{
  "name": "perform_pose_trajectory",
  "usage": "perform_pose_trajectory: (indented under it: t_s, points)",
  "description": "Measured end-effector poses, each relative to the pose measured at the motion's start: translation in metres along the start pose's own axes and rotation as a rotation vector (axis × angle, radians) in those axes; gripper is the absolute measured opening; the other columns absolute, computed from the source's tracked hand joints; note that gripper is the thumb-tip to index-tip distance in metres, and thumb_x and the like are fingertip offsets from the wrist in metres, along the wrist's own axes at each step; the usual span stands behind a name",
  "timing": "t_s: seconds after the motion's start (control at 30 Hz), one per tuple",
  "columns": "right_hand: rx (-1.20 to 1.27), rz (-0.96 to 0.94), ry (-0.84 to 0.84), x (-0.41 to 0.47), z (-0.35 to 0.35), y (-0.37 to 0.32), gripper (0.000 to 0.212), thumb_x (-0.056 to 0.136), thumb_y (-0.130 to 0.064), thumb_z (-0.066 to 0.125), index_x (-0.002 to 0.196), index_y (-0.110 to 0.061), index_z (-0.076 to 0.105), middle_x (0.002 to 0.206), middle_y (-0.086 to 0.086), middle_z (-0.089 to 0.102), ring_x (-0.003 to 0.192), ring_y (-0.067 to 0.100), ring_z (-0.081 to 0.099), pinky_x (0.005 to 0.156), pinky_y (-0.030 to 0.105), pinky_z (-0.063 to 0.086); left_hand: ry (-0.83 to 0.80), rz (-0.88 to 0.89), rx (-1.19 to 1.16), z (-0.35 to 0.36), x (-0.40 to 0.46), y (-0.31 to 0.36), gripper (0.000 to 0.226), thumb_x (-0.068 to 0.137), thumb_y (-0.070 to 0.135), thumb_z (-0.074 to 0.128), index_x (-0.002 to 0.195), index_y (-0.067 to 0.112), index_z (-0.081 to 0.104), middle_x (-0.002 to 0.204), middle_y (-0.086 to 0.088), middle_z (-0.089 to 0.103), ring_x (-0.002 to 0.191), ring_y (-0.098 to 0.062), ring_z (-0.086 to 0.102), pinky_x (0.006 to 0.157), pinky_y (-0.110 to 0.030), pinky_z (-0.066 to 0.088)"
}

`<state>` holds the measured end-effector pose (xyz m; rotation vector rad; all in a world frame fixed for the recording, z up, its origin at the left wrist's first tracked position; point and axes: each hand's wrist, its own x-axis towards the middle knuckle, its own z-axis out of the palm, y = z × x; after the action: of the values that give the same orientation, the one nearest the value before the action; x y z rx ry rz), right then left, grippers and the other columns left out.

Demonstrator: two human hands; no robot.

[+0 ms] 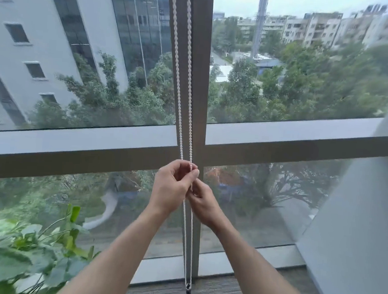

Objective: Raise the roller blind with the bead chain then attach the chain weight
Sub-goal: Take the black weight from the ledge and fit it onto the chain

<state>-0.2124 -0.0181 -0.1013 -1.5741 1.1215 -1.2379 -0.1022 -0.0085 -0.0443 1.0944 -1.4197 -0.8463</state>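
Bead chain (185, 82) hangs limp and light, likely slick; left hand (174, 186) and right hand (204, 203) both pinch it closed. Weight (188, 291) dangles below.

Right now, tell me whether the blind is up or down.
Up, at least past this view: no blind fabric covers the window glass; only the bead chain hangs there.
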Motion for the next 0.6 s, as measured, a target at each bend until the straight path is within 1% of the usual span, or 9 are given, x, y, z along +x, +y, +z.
perform_pose_trajectory:
  t_s: [0.1, 0.17, 0.2, 0.27, 0.33, 0.4, 0.5, 0.53, 0.6]
  points:
    - [-0.007, -0.031, 0.032, 0.008, -0.005, -0.037, 0.028, 0.092, -0.009, 0.052, 0.117, -0.009, 0.064, 0.111, 0.017, 0.072, 0.107, 0.034, 0.066, 0.094, 0.051, 0.052, 0.019, 0.037, 0.036, -0.004, 0.01, 0.033, 0.008, 0.083, 0.013, 0.076, 0.082, 0.021, 0.073, 0.069, 0.006, 0.07, 0.062, -0.01, 0.063, 0.064, -0.033, 0.051]
    - [-0.009, -0.053, 0.035, 0.012, -0.009, -0.059, 0.026, 0.092, -0.007, 0.052, 0.114, -0.01, 0.065, 0.107, 0.02, 0.072, 0.098, 0.031, 0.069, 0.09, 0.049, 0.055, 0.03, 0.06, 0.067, -0.007, 0.016, 0.055, 0.006, 0.083, 0.014, 0.076, 0.085, 0.019, 0.073, 0.071, 0.006, 0.07, 0.064, -0.009, 0.064, 0.066, -0.03, 0.053]
    - [-0.005, -0.064, 0.032, 0.014, -0.012, -0.07, 0.025, 0.092, -0.006, 0.052, 0.112, -0.011, 0.066, 0.104, 0.019, 0.072, 0.091, 0.025, 0.069, 0.085, 0.046, 0.057, 0.033, 0.069, 0.08, -0.008, 0.018, 0.066, 0.005, 0.083, 0.015, 0.076, 0.085, 0.019, 0.073, 0.072, 0.007, 0.07, 0.065, -0.008, 0.064, 0.067, -0.028, 0.053]
    - [-0.01, -0.078, 0.03, 0.018, -0.017, -0.091, 0.02, 0.094, -0.006, 0.052, 0.102, -0.018, 0.067, 0.093, 0.013, 0.072, 0.078, 0.013, 0.065, 0.073, 0.038, 0.056, 0.035, 0.083, 0.085, -0.012, 0.024, 0.086, 0.005, 0.083, 0.016, 0.076, 0.085, 0.019, 0.073, 0.073, 0.006, 0.071, 0.066, -0.007, 0.065, 0.068, -0.024, 0.053]
    - [-0.019, -0.089, 0.023, 0.021, -0.022, -0.111, 0.024, 0.096, -0.007, 0.052, 0.091, -0.026, 0.065, 0.084, 0.001, 0.07, 0.072, 0.005, 0.063, 0.07, 0.033, 0.054, 0.037, 0.091, 0.073, -0.015, 0.029, 0.105, 0.007, 0.083, 0.015, 0.076, 0.086, 0.019, 0.072, 0.076, 0.004, 0.072, 0.069, -0.007, 0.067, 0.07, -0.023, 0.054]
    - [-0.023, -0.102, 0.009, 0.023, -0.027, -0.131, 0.026, 0.097, -0.007, 0.051, 0.091, -0.029, 0.064, 0.082, -0.003, 0.069, 0.068, 0.0, 0.064, 0.066, 0.026, 0.053, 0.034, 0.11, 0.067, -0.017, 0.033, 0.122, 0.008, 0.083, 0.013, 0.076, 0.086, 0.019, 0.072, 0.077, 0.003, 0.073, 0.07, -0.006, 0.067, 0.071, -0.021, 0.055]
    - [-0.033, -0.142, 0.005, 0.026, -0.032, -0.157, 0.021, 0.098, -0.006, 0.051, 0.097, -0.021, 0.065, 0.084, 0.001, 0.07, 0.069, 0.004, 0.065, 0.061, 0.023, 0.053, 0.041, 0.158, 0.08, -0.018, 0.036, 0.145, 0.011, 0.083, 0.014, 0.076, 0.084, 0.023, 0.07, 0.077, 0.006, 0.072, 0.069, -0.001, 0.067, 0.07, -0.017, 0.054]
    - [-0.035, -0.151, 0.011, 0.027, -0.034, -0.165, 0.018, 0.099, -0.007, 0.051, 0.1, -0.017, 0.066, 0.087, 0.005, 0.071, 0.071, 0.009, 0.066, 0.062, 0.026, 0.055, 0.045, 0.173, 0.081, -0.019, 0.037, 0.152, 0.012, 0.083, 0.014, 0.076, 0.082, 0.024, 0.07, 0.076, 0.007, 0.072, 0.069, -0.001, 0.067, 0.069, -0.017, 0.054]
    - [-0.04, -0.171, 0.022, 0.029, -0.038, -0.18, 0.014, 0.098, -0.006, 0.052, 0.102, -0.008, 0.065, 0.093, 0.018, 0.072, 0.077, 0.022, 0.067, 0.067, 0.038, 0.058, 0.051, 0.198, 0.08, -0.02, 0.041, 0.169, 0.014, 0.082, 0.014, 0.076, 0.08, 0.026, 0.069, 0.075, 0.007, 0.072, 0.069, -0.003, 0.068, 0.069, -0.019, 0.055]
